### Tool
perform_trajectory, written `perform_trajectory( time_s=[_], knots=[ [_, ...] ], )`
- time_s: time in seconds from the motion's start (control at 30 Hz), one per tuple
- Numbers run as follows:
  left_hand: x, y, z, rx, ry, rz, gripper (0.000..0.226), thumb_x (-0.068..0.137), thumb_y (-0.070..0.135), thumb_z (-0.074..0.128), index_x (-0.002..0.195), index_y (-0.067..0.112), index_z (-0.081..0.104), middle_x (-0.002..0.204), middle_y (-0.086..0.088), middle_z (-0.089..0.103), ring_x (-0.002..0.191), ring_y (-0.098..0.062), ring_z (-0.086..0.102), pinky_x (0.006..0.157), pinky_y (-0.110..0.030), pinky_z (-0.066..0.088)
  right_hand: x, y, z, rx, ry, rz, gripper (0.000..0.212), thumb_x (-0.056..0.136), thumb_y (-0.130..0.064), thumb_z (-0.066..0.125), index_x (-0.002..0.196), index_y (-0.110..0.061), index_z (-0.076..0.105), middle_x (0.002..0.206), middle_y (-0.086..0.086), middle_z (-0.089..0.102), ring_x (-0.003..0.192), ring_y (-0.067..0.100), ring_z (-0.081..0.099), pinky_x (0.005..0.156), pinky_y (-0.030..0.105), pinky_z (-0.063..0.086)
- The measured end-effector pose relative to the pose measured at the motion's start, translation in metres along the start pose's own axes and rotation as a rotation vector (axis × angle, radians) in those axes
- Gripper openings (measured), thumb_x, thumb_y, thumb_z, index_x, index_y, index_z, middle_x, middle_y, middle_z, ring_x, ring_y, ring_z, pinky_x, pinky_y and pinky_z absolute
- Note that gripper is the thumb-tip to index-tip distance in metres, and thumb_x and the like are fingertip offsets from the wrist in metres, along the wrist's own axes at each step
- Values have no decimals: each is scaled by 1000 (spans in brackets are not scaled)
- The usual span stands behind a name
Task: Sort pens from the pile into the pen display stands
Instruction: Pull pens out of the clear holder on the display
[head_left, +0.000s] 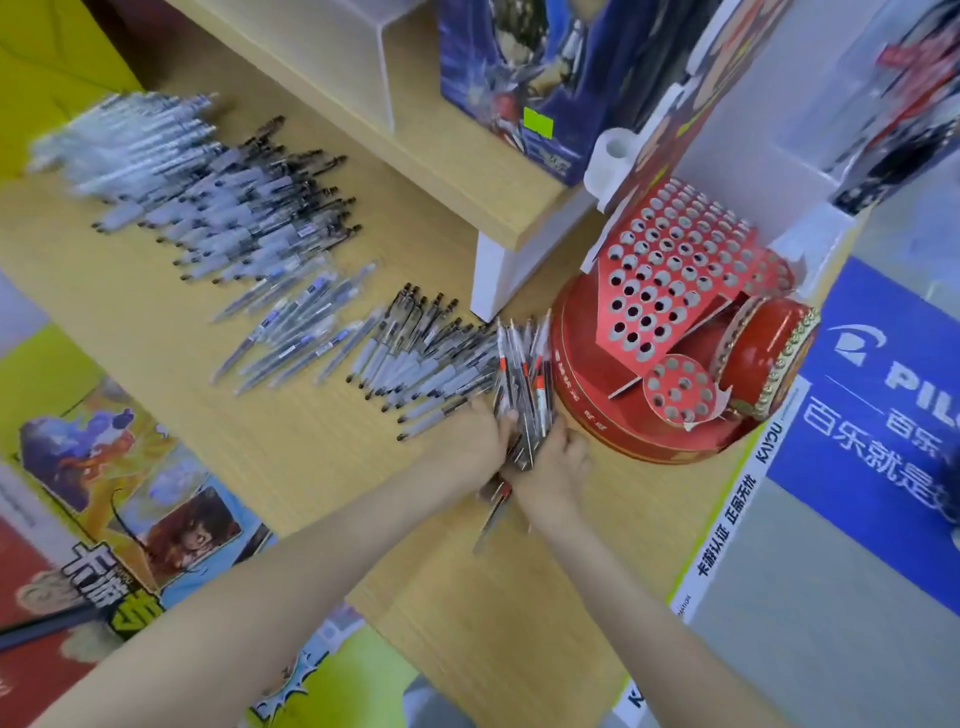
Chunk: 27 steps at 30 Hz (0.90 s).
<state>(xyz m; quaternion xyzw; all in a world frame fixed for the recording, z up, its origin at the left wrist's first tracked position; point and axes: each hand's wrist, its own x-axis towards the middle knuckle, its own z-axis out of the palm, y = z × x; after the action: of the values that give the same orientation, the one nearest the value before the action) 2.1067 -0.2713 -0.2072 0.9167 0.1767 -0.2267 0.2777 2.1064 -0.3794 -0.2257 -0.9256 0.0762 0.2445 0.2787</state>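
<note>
Where the wooden desk (322, 467) runs off toward ten o'clock, you have the largest pile (208, 182) of grey-barrelled pens with dark tips, lying in rough rows and blurred at its far end. Nearer the middle of the view, at ten o'clock from your hands, lies a smaller batch of clear pens (296, 332) with blue labels. Just beside it, on its three o'clock side, is a row of black-clipped pens (421, 353) that runs right up to your left hand (478, 441). That hand and your right hand (558, 465) meet just below centre, fingers curled from either side round one bundle of red-marked pens (524, 379). The bundle fans out toward twelve o'clock, close against the base of the red display stand (670, 291). One loose pen (493, 514) pokes out beneath your wrists, at six o'clock of the bundle. The stand sits at two o'clock from your hands, drum-shaped, its sloping top full of round holes; whether any hole holds a pen cannot be told. At its twelve o'clock a white holder (615, 156) stands by the end of the raised shelf (467, 182), and a blue sign (878, 415) lies at three o'clock
</note>
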Motion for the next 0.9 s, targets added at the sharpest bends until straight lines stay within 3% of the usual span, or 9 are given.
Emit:
perform_trajectory(
  time_s=[0.1,0.27,0.37,0.47,0.57,0.7,0.77,0.9],
  knots=[
    [6,4,-1,25,-35,-11,49,103,43,29,123,2,48,118,-20,59,107,-35,57,82,-41,44,-3,3,-1,-99,-54,-38,88,83,-30,65,149,-13,9,138,16,26,123,34,29,106,39,27],
    [0,-6,-3,-94,-106,80,50,102,46,30,121,1,40,112,-19,58,83,-26,56,52,-27,33,-6,9,-11,-17,-43,-33,74,83,-22,58,145,-18,17,125,14,33,119,33,31,100,41,33],
    [-9,-15,-3,-96,-79,99,51,102,43,33,134,3,37,119,-17,56,89,-27,57,61,-30,39,-9,15,-13,-63,13,-26,67,77,-14,62,135,-6,28,122,14,37,115,31,34,98,38,33],
    [-19,-23,-1,-128,-17,95,39,102,36,39,125,4,43,103,-11,59,77,-18,53,57,-26,35,-11,20,-15,-113,37,-40,43,78,-9,57,116,-1,39,115,14,43,109,30,39,93,36,35],
    [-29,-29,1,-159,55,65,32,101,33,43,117,5,43,85,-6,56,67,-17,51,54,-28,36,-9,24,-18,-157,35,-81,30,82,-6,52,110,0,43,110,15,47,106,31,43,91,37,37],
    [-48,-29,10,-127,56,98,25,97,33,49,109,11,48,94,0,49,78,-18,51,65,-27,36,-9,31,-24,-97,-13,-111,32,87,-6,52,117,3,44,113,18,48,108,32,44,90,33,36],
    [-61,-26,18,-121,9,150,25,94,33,53,109,12,52,96,1,48,86,-19,53,71,-27,38,-9,35,-27,-55,-38,-125,40,88,-15,59,122,1,44,118,17,48,113,31,41,90,31,32],
    [-76,-19,25,-198,47,187,34,95,26,54,126,13,49,121,-2,49,104,-20,54,84,-25,40,-16,46,-38,-14,-60,-135,66,85,-30,66,139,-9,36,133,12,39,126,30,32,105,34,25]
  ],
)
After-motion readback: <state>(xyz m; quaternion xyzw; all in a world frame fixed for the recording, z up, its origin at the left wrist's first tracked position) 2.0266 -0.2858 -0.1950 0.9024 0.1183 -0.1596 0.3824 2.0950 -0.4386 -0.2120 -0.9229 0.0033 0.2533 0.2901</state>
